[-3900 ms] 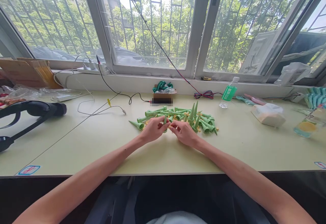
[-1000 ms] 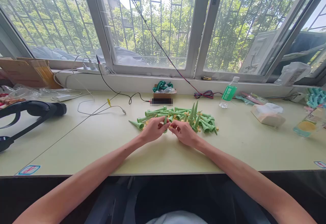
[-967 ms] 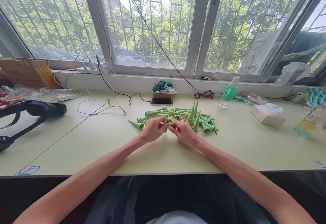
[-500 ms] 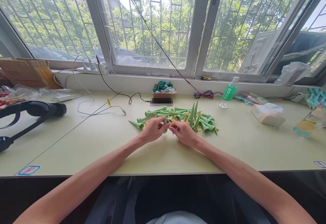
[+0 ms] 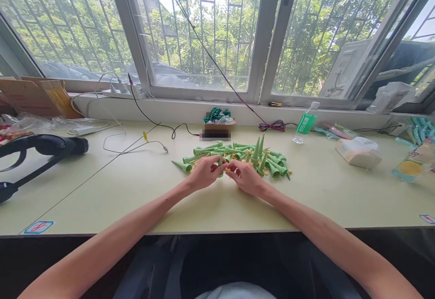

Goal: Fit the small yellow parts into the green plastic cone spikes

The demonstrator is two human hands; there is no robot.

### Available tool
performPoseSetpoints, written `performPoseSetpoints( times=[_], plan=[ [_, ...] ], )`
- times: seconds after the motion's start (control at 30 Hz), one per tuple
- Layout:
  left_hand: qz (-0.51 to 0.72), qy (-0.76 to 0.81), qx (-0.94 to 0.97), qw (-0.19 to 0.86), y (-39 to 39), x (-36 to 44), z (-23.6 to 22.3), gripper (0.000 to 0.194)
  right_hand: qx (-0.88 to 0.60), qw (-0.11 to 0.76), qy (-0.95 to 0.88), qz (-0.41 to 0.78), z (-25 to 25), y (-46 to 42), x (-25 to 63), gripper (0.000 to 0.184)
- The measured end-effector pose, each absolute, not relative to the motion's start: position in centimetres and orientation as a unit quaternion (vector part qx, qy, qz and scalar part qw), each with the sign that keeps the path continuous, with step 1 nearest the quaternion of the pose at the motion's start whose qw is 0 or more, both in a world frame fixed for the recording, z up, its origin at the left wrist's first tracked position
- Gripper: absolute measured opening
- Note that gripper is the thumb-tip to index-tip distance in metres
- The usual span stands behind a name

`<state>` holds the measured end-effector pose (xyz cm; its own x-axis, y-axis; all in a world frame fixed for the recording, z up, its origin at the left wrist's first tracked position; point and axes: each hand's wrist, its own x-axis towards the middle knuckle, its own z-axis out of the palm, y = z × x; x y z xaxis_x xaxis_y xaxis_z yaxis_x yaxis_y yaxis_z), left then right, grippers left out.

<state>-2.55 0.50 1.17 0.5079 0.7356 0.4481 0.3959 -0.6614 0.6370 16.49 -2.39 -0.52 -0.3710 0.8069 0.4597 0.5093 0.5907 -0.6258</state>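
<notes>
My left hand point(image 5: 205, 172) is closed around a green plastic cone point(image 5: 220, 159), its pointed end upward and its lower part mostly covered by the fingers. Close beside it, my right hand point(image 5: 245, 176) pinches a small yellow piece point(image 5: 228, 170) between thumb and forefinger, near the cone's side. Behind both hands spreads a pile of green cones point(image 5: 207, 149), mixed with small yellow pieces point(image 5: 238, 156). Several cones point(image 5: 257, 151) stand upright just beyond my right hand; others lie on their sides. One cone point(image 5: 182, 166) lies at the pile's left end.
A small cardboard box point(image 5: 217, 129) stands behind the pile. To the right are a water bottle point(image 5: 306, 123), a tissue pack point(image 5: 359, 151) and another bottle point(image 5: 409, 167). A black headset point(image 5: 44, 154) and a white cable point(image 5: 142, 147) lie on the left.
My right fingers have shifted slightly, and the small yellow piece between them shows more clearly. My left hand and the cone stay in place.
</notes>
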Motion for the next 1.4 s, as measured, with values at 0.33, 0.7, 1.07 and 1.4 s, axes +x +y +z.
performPoseSetpoints(
  times=[0.33, 0.7, 1.07, 1.4],
  plan=[
    [0.361, 0.337, 0.837, 0.235, 0.47, -2.56, 1.2, 0.024, -0.406, 0.382, -0.809, 0.187, -0.43, -2.49, 16.42, 0.018],
    [0.362, 0.333, 0.843, 0.218, 0.54, -2.62, 1.12, 0.025, -0.407, 0.379, -0.811, 0.181, -0.44, -2.54, 16.43, 0.02],
    [0.359, 0.334, 0.842, 0.225, 0.54, -2.63, 1.06, 0.024, -0.407, 0.378, -0.812, 0.179, -0.47, -2.54, 16.46, 0.02],
    [0.353, 0.336, 0.844, 0.224, 0.52, -2.65, 1.09, 0.023, -0.403, 0.381, -0.813, 0.179, -0.5, -2.47, 16.43, 0.021]
  ],
)
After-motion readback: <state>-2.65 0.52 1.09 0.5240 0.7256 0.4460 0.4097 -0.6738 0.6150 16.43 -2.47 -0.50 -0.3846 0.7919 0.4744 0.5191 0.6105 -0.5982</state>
